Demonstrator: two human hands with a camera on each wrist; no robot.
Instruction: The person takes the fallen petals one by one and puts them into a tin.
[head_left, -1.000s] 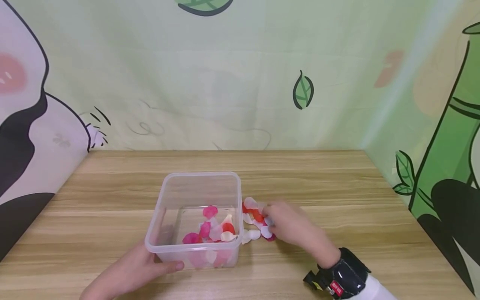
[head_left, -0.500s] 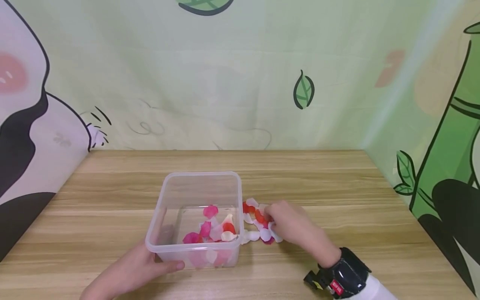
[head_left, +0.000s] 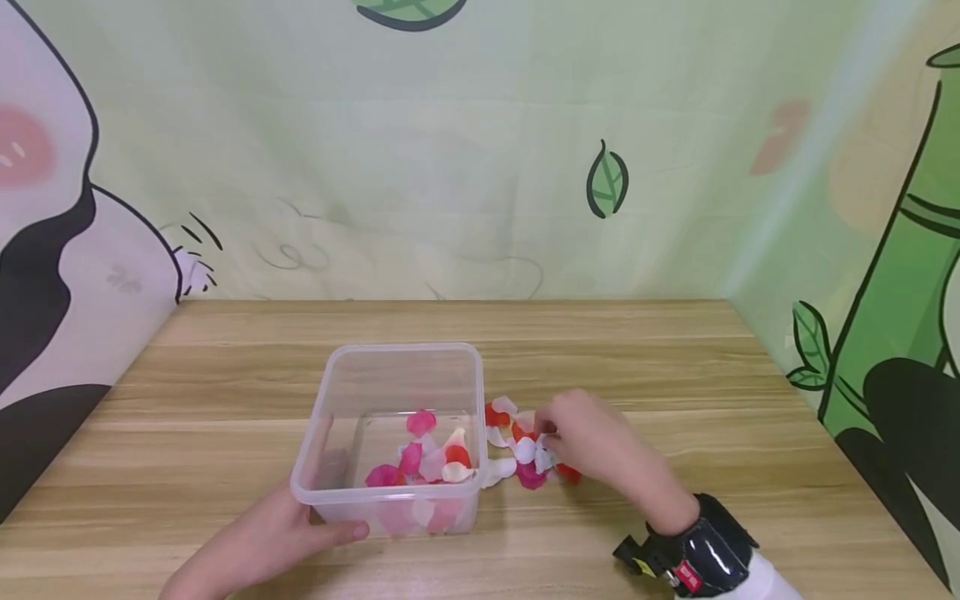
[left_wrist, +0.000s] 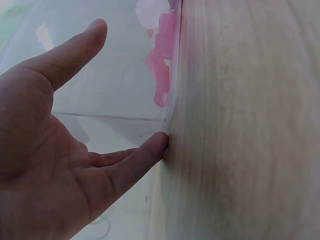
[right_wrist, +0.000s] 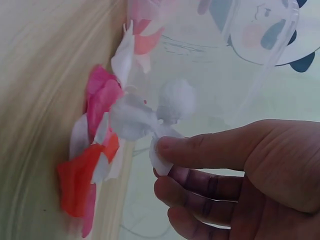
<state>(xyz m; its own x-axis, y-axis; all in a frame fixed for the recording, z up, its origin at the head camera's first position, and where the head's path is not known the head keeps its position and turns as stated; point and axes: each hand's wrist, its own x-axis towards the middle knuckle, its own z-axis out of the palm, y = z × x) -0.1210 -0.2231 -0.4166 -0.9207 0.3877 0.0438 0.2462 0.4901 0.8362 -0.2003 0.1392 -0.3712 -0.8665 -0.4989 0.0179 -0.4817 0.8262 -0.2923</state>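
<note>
A clear plastic box (head_left: 390,494) stands on the table, with pink, red and cream petals (head_left: 411,458) on its bottom. At its near left corner is my left hand (head_left: 281,533), thumb along the front wall and fingers by the left side. The left wrist view shows that hand (left_wrist: 55,165) spread, its fingers fairly straight. My right hand (head_left: 596,442) pinches white petals (right_wrist: 135,117) between thumb and fingertips, above a loose pile right of the box. In that pile lie a magenta petal (head_left: 531,476), a red petal (head_left: 569,473) and several pale ones.
The wooden table (head_left: 637,358) runs back to a printed cloth backdrop (head_left: 450,183), which also closes off the right side. Some pale petals (head_left: 499,472) lie right against the box's right wall. A black wrist strap (head_left: 708,546) sits on the right forearm.
My right hand has shifted slightly right and lifted a little from the pile, white petals in its fingers. Magenta and red petals beneath show more now. Left hand and box stay put.
</note>
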